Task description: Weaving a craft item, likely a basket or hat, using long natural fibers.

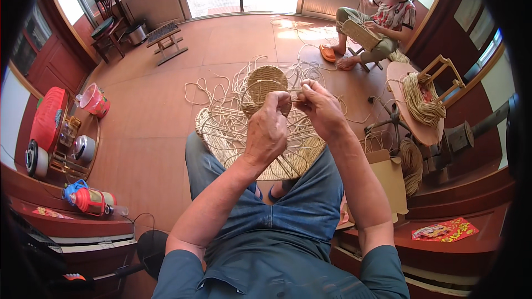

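Observation:
A half-woven wicker piece (216, 147) rests on my lap, its round woven base (262, 77) upright at the far side, with many loose pale cords (210, 91) spreading around it. Over it my left hand (267, 130) is closed, thumb and fingers pinched on a thin cord in front of the round base. My right hand (318, 108), just to the right, also pinches the cord between thumb and fingers, close to the left one.
At upper right a seated person (393, 22) holds another woven piece. A chair seat (399, 94) bears coiled cord at right, beside a cardboard sheet (382, 182). At left stand a pink bucket (94, 105) and a red-topped stand (51, 113); a low stool (163, 39) stands farther back.

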The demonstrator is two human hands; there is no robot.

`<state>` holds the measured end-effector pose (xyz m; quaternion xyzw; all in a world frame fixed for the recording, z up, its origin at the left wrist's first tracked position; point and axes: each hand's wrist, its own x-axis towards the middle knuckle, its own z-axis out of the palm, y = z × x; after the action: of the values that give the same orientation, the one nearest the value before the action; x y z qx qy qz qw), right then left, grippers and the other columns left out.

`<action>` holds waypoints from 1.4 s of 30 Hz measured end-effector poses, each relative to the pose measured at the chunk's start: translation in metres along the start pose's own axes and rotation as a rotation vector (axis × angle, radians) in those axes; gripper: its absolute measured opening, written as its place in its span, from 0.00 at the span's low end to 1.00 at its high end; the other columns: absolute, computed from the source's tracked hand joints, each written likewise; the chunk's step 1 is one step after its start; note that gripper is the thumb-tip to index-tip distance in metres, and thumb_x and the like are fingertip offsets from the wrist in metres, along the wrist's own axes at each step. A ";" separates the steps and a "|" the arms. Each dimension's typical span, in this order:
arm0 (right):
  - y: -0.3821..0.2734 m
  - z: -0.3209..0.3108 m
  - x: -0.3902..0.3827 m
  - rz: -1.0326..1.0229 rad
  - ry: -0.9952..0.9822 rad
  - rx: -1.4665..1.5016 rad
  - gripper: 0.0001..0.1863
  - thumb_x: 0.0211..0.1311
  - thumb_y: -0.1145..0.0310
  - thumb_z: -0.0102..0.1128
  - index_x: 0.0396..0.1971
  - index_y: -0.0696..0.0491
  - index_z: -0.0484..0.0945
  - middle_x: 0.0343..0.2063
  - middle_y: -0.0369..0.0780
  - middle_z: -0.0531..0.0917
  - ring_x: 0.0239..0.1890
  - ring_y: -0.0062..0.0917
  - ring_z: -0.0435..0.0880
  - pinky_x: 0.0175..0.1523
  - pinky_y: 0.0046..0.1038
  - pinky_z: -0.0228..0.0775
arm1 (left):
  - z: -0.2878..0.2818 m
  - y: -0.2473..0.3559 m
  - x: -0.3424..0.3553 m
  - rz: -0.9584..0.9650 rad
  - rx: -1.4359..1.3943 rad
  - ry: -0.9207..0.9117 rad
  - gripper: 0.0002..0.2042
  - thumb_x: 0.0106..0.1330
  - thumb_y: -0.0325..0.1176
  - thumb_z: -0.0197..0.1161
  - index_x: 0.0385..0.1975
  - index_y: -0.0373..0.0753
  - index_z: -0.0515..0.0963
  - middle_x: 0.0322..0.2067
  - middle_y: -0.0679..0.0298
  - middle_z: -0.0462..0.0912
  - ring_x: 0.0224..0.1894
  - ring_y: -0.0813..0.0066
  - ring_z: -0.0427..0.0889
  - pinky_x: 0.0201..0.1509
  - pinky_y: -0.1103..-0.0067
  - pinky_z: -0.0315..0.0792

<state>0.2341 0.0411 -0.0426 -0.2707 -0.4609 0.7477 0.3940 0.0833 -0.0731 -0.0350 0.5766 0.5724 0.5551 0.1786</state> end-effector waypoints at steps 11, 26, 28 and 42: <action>-0.056 -0.080 -0.088 -0.258 0.101 0.232 0.07 0.86 0.68 0.56 0.56 0.50 0.75 0.23 0.26 0.63 0.26 0.13 0.70 0.57 0.32 0.83 | 0.047 -0.002 -0.013 0.333 0.305 -0.207 0.14 0.79 0.35 0.64 0.59 0.39 0.81 0.49 0.54 0.86 0.50 0.54 0.89 0.53 0.63 0.84; -0.047 -0.117 -0.096 -0.543 0.720 -0.995 0.07 0.77 0.72 0.68 0.50 0.54 0.83 0.41 0.35 0.88 0.39 0.20 0.85 0.45 0.24 0.77 | -0.043 -0.026 0.007 -0.242 -0.499 -0.095 0.14 0.87 0.37 0.57 0.40 0.37 0.83 0.25 0.76 0.73 0.27 0.90 0.68 0.30 0.85 0.63; -0.032 -0.063 -0.101 -0.639 0.621 -1.122 0.07 0.75 0.72 0.69 0.48 0.54 0.87 0.43 0.37 0.88 0.45 0.25 0.87 0.51 0.28 0.78 | -0.039 -0.026 0.007 -0.267 -0.525 -0.073 0.13 0.88 0.37 0.57 0.41 0.37 0.83 0.25 0.76 0.73 0.25 0.89 0.69 0.29 0.85 0.64; 0.007 0.040 -0.098 -0.980 0.411 -1.568 0.21 0.67 0.74 0.71 0.59 0.46 0.90 0.54 0.38 0.87 0.64 0.37 0.81 0.68 0.40 0.69 | -0.037 -0.030 0.020 -0.284 -0.746 0.085 0.12 0.88 0.37 0.55 0.47 0.35 0.82 0.28 0.70 0.80 0.27 0.84 0.82 0.31 0.84 0.78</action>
<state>0.2540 -0.0623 -0.0279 -0.3609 -0.8160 -0.0861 0.4433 0.0328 -0.0639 -0.0394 0.3639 0.4123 0.7180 0.4267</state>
